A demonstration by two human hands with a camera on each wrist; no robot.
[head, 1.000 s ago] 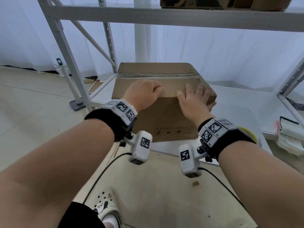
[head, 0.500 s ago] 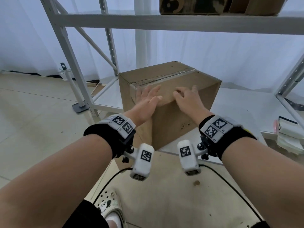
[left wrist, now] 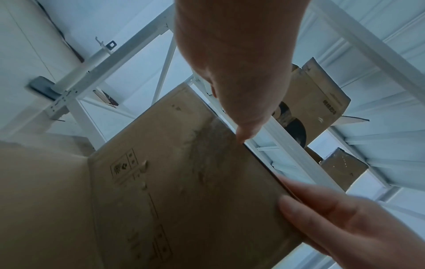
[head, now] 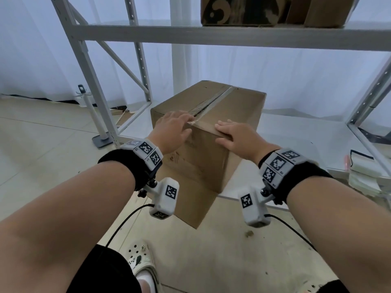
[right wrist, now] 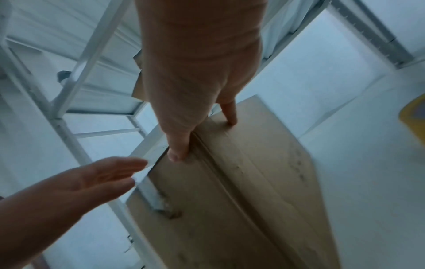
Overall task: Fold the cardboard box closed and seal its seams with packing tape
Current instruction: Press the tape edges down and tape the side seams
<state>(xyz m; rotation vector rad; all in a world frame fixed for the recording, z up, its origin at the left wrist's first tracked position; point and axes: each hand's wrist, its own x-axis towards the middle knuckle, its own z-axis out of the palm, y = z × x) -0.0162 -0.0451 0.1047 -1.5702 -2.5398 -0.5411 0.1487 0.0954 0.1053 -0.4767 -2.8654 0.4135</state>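
Observation:
The brown cardboard box (head: 203, 163) stands closed on the low white shelf (head: 300, 132), turned so one corner juts over the shelf's front edge. A strip of clear tape (head: 212, 101) runs along the top seam, and its end hangs down the near side (right wrist: 156, 196). My left hand (head: 174, 126) lies on the top at the near end of the tape, fingers straight. My right hand (head: 233, 134) lies flat along the top's near edge, its thumb (right wrist: 177, 154) on the side. The undersides of both palms are hidden.
Grey rack posts and a beam (head: 211, 35) frame the box; other cardboard boxes (head: 239, 11) sit on the upper shelf. A yellow tape roll (right wrist: 414, 125) lies to the right. A stack of papers (head: 364, 174) is at far right, a stand's base (head: 101, 141) on the floor at left.
The box has turned about a quarter turn, so the taped seam now runs away from me. Both hands shifted along with it to the top's near edge.

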